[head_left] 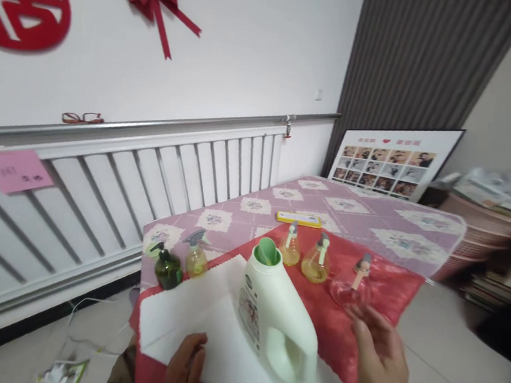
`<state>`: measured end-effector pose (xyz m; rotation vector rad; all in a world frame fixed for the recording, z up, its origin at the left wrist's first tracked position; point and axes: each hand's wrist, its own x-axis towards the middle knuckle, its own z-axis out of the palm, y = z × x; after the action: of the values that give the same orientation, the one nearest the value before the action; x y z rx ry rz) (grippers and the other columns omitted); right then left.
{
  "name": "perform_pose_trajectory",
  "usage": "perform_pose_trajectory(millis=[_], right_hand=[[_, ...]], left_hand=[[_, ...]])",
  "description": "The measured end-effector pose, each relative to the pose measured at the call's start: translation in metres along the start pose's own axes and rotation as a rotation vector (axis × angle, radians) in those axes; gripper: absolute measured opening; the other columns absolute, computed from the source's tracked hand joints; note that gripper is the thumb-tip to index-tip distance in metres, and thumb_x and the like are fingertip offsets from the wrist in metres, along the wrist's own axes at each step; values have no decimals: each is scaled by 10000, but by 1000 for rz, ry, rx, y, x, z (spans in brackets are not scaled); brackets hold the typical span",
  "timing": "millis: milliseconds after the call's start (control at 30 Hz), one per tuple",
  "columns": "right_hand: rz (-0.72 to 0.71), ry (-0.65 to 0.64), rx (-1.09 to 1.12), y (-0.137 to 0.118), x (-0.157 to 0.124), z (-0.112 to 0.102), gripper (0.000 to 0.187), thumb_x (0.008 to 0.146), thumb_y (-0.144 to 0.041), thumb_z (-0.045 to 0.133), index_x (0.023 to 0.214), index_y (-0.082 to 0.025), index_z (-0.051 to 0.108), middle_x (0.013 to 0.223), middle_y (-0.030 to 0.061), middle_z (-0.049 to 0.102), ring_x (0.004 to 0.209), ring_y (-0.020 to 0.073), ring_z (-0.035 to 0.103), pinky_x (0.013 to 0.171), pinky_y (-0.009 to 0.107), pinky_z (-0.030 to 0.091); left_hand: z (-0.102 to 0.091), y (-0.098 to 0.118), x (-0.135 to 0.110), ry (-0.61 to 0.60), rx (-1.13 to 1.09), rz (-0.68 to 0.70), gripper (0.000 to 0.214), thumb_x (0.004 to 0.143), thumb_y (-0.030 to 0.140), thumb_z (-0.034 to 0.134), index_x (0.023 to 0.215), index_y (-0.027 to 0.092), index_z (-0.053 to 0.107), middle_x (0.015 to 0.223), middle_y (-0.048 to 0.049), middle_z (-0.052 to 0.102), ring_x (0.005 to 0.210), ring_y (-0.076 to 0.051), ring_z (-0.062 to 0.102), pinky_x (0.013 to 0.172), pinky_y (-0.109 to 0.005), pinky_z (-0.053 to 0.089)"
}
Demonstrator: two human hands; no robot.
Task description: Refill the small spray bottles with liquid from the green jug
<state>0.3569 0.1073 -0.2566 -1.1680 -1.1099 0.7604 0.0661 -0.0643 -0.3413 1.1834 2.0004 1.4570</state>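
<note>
A large pale green detergent jug [277,314] stands on a white sheet [188,323], with a green spout [268,252] at its top. My left hand [185,362] is at the sheet's near edge, left of the jug, fingers loosely bent and apart, holding nothing visible. My right hand [382,357] reaches, fingers stretched out, toward a clear glass bottle [348,289] with a grey and beige top; whether the fingertips touch it cannot be seen. Two glass bottles with yellow liquid, one nearer [315,268] and one farther [291,250], stand behind the jug.
A dark green pump bottle [169,269] and a clear spray bottle [196,259] stand at the left. Red cloth [327,331] lies over the flowered tablecloth [349,205]. A yellow case [298,220] lies farther back. A white radiator [175,178] runs along the wall.
</note>
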Motion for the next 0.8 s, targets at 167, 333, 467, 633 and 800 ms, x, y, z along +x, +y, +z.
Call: perform_pose_trajectory(millis=[167, 333, 467, 633, 800], right_hand=[[30, -199, -36, -19, -58, 25, 472, 736, -528, 598, 1086, -212, 579, 971, 81, 711, 873, 244, 674, 763, 335, 550], [50, -307, -372, -7, -66, 39, 519, 642, -606, 606, 972, -207, 643, 837, 61, 739, 726, 259, 665, 635, 330, 532], [48, -211, -422, 6, -62, 42, 494, 625, -593, 608, 929, -209, 673, 817, 64, 754, 774, 296, 681, 638, 349, 538], [4, -172, -409, 9, -63, 43, 438, 636, -557, 583, 894, -214, 672, 770, 44, 741, 705, 279, 676, 618, 343, 534], [2, -130, -424, 8, -67, 44, 437, 668, -570, 550, 914, -224, 653, 776, 43, 735, 729, 285, 674, 612, 351, 525]], left_hand=[[-4, 6, 1, -82, 22, 20, 318, 859, 407, 456, 1038, 199, 618, 1066, -88, 678, 1010, -223, 621, 922, -355, 495], [-1, 10, 1, -116, 35, 32, 262, 844, 345, 472, 994, 191, 621, 1008, -90, 671, 967, -213, 616, 910, -349, 482], [-6, 16, 17, -120, 3, -17, 265, 803, 290, 486, 1007, 180, 615, 961, -70, 676, 838, -182, 634, 793, -311, 512], [-25, 35, 79, 73, 74, 39, 395, 824, 296, 456, 1177, 141, 543, 1140, -121, 635, 960, -195, 630, 803, -305, 515], [-31, 53, 154, 166, 211, 74, 509, 829, 219, 497, 1317, 91, 429, 1286, -180, 529, 1226, -267, 475, 1043, -391, 375]])
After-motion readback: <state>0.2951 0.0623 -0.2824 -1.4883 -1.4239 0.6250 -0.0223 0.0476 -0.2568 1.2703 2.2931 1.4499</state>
